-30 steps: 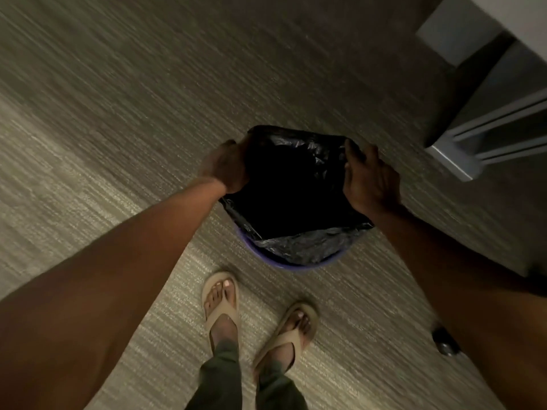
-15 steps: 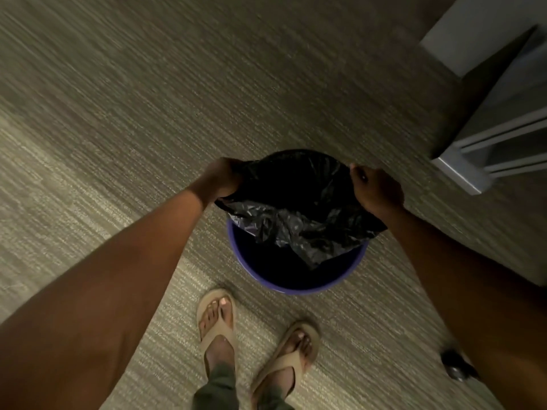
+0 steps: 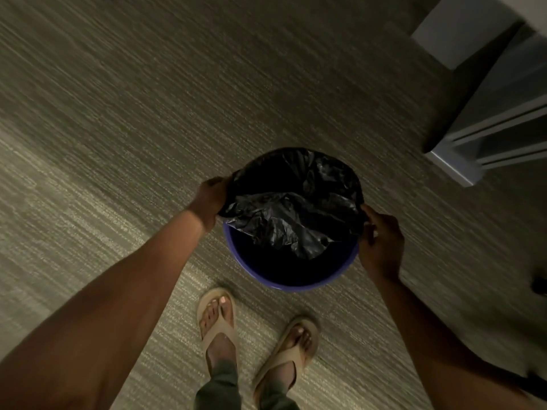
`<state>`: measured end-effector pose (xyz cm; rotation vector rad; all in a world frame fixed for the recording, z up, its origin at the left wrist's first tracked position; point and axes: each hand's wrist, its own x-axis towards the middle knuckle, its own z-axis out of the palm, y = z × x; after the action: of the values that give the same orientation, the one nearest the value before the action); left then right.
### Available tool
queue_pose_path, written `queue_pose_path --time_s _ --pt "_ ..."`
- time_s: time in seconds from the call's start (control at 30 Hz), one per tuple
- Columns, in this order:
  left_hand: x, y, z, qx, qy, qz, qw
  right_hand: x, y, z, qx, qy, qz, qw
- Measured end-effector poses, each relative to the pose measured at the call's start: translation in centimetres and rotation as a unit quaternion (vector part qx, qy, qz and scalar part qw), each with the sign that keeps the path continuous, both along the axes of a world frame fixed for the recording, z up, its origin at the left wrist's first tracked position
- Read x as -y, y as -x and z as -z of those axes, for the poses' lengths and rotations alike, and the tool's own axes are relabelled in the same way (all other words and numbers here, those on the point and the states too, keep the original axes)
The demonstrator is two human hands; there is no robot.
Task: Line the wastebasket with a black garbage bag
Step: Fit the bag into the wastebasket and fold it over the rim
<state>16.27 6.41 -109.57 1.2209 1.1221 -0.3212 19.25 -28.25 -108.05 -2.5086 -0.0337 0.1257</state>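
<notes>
A round blue wastebasket (image 3: 296,287) stands on the carpet just ahead of my feet. A black garbage bag (image 3: 284,214) lies over its far half, folded over the far rim, with a crumpled flap sagging into the opening. The near half of the blue rim is bare. My left hand (image 3: 211,199) grips the bag's edge at the basket's left rim. My right hand (image 3: 380,241) holds the bag's edge at the right rim, fingers curled on the plastic.
Grey-brown carpet (image 3: 118,143) surrounds the basket. A pale furniture piece with a base corner (image 3: 461,170) stands at the upper right. A small dark object (image 3: 540,282) lies at the right edge. My sandalled feet (image 3: 219,324) are close behind the basket.
The bag has come down from above the basket onto it; its far edge now wraps the far rim. Both hands have moved lower and wider apart, to the rim's sides.
</notes>
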Motion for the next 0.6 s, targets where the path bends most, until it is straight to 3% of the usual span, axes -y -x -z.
queue_pose_path --time_s 0.2,0.3,0.4,0.43,0.5,0.6 --pt "-0.3 -2.3 0.4 -0.005 -0.055 -0.044 0.997 1.7 -1.6 -0.3 -0.117 0.009 0.085 0.989" --pt "-0.6 -1.4 0.5 -0.049 -0.011 0.017 0.999 3.4 0.4 -0.1 -0.181 0.049 0.044 0.981" --pt "-0.7 -0.3 0.7 -0.071 0.016 0.014 0.997 4.4 2.8 0.6 -0.229 0.062 0.002 0.971" --pt "-0.6 0.0 1.0 -0.062 -0.010 0.015 0.998 4.5 3.4 0.9 -0.254 0.049 0.003 0.966" --pt "-0.5 0.9 1.4 -0.028 -0.180 0.062 0.981 4.5 4.2 1.5 -0.278 0.005 0.022 0.960" --pt "0.9 2.8 -0.8 0.125 -0.450 0.145 0.872 3.6 4.0 0.9 -0.302 -0.120 0.166 0.931"
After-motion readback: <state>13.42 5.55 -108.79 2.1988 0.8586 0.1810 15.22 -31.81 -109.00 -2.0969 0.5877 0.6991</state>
